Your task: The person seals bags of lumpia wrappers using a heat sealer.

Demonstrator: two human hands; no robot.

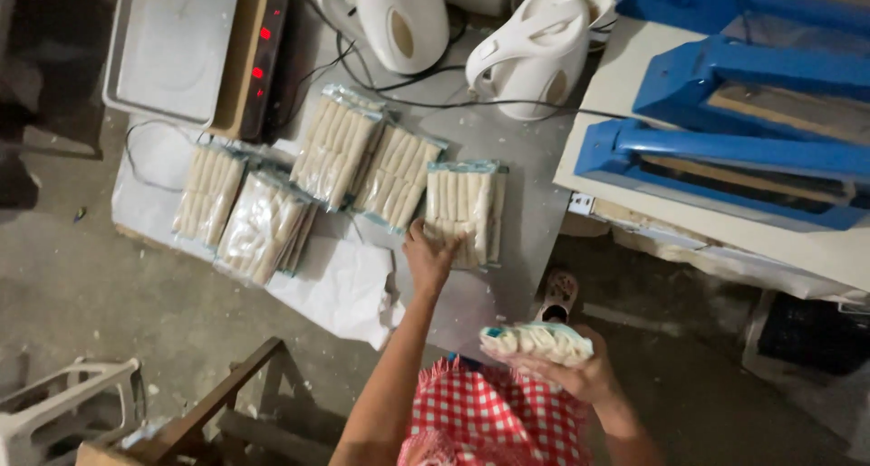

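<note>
Head view. The left hand (428,257) extends forward with the palm down and the fingers spread flat on the near edge of a sealed packet of pale rolls (464,208). The hand presses on the packet; the fingers are not closed around it. This packet lies flat on the grey work surface (521,158), just right of the other packets.

The right hand (571,371) is held close to the body, palm up, fingers curled under a second packet of rolls (536,341). The packet rests across the fingers in a loose cradling grip and is clear of the work surface, above the red-and-white checked garment (489,421).

Four further packets lie in a row to the left. Two overlapping packets (367,162) lie just beside the pressed packet. Two more (237,210) lie farther left, partly on a white sheet (340,289).

Behind the packets stand two white electric kettles (471,35), with black cords trailing between them. A metal tray (172,44) sits at the upper left, beside a panel with red lights (263,49). Blue heat sealers (725,131) occupy a pale board at the right. A sandalled foot (559,294) shows on the floor below the work surface edge.
</note>
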